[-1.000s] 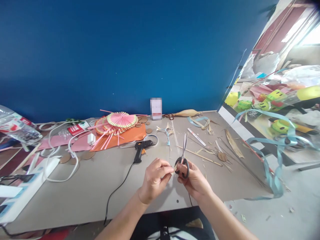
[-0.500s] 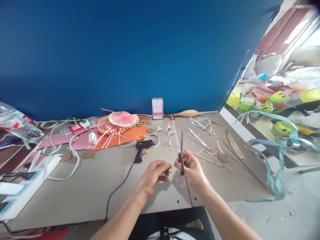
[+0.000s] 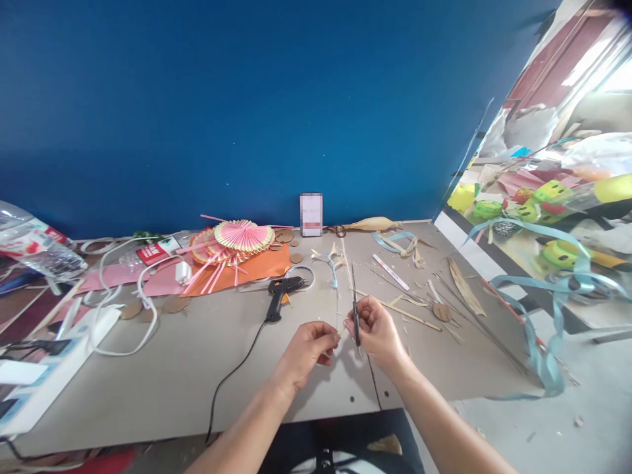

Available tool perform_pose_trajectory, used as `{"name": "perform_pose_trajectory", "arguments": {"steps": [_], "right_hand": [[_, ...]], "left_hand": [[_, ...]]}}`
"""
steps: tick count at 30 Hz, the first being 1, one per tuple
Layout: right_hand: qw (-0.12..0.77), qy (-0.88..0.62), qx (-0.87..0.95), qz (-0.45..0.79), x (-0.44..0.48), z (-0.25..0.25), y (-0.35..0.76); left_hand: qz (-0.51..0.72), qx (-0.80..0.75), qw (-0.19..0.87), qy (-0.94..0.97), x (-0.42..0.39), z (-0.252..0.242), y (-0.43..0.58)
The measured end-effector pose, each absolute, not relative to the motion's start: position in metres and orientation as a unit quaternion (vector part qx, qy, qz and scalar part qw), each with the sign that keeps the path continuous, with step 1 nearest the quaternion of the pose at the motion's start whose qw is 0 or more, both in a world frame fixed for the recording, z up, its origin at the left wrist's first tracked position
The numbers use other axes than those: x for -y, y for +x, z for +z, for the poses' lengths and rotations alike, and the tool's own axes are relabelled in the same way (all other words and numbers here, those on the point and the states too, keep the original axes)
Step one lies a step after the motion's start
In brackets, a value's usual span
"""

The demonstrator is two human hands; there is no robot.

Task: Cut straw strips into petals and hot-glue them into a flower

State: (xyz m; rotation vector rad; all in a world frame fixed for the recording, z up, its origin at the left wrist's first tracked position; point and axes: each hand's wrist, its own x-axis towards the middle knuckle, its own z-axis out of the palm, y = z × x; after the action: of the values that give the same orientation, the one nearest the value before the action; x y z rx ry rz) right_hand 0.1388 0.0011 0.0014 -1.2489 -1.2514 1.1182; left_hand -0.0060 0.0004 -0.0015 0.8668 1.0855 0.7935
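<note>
My left hand [image 3: 310, 350] is closed in a pinch above the front middle of the table. Between its thumb and finger is a small pale strip of dried husk [image 3: 340, 333], mostly hidden by the fingertips. Close beside it, my right hand [image 3: 381, 334] grips dark-handled scissors [image 3: 355, 309], their blades pointing away from me and nearly upright. The right fingertips are very near the strip; whether they touch it I cannot tell. Beyond my hands lies a light-blue ribbon piece with husk ends [image 3: 332, 263].
A black glue gun [image 3: 280, 296] lies left of my hands, its cord running to the front edge. Pink paper fans [image 3: 243, 236] rest on orange paper [image 3: 269, 268]. A white power strip [image 3: 64, 368] is far left. Right are husk strips [image 3: 409, 313], a wooden disc [image 3: 441, 311] and blue ribbon [image 3: 557, 329].
My right hand has turned the scissors a little, so the blades lean slightly left. The left hand has shifted slightly and remains pinched on the strip.
</note>
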Motion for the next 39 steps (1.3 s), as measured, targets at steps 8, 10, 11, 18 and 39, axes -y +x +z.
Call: {"name": "perform_pose_trajectory", "arguments": {"steps": [8,10,11,18,39], "right_hand": [[0.37,-0.431,0.821,0.056,0.009,-0.005,0.15],[0.327,-0.396,0.858,0.024,0.011,-0.007,0.152],[0.312,-0.385,0.869,0.015,0.012,-0.007,0.152],[0.292,-0.353,0.886,0.067,0.015,-0.004,0.154],[0.541,-0.47,0.445,0.537,0.009,0.007,0.126]], "left_hand": [[0.356,-0.455,0.76,0.299,0.005,-0.002,-0.005],[0.344,-0.432,0.781,0.292,0.005,0.0,-0.005],[0.337,-0.426,0.786,0.295,0.004,0.001,-0.006],[0.333,-0.44,0.774,0.311,0.001,-0.004,-0.006],[0.426,-0.481,0.67,0.371,-0.003,0.006,0.005]]}}
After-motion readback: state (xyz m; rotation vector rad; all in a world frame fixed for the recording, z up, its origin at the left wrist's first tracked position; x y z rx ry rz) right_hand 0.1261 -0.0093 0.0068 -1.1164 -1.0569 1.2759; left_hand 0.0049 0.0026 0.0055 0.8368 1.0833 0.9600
